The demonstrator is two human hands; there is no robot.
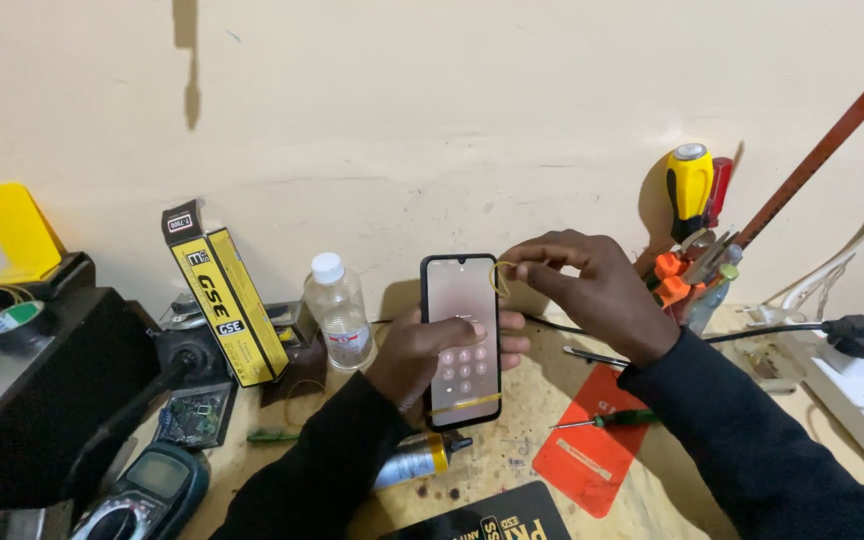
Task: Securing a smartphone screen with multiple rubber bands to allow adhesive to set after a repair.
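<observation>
While the smartphone [461, 340] at frame centre is held upright in the left hand [432, 355], its grip closed round it, the yellow rubber band [499, 277] pinched in the right hand [592, 285] is best kept taut and square over the top corner.

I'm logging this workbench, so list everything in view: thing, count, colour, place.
black smartphone with lit keypad screen: 1, upright at centre, in left grip
thin yellow rubber band: 1, at phone's top right corner, pinched by right grip; a second band crosses the phone's lower end
clear plastic bottle with white cap: 1, left of phone
yellow-and-black carton: 1, leaning left of bottle
dark multimeter: 1, bottom left
green-handled screwdriver: 1, on red mat
yellow-handled screwdriver: 1, upright in tool holder, right
white power strip: 1, far right
left hand: holds phone
right hand: pinches band
</observation>
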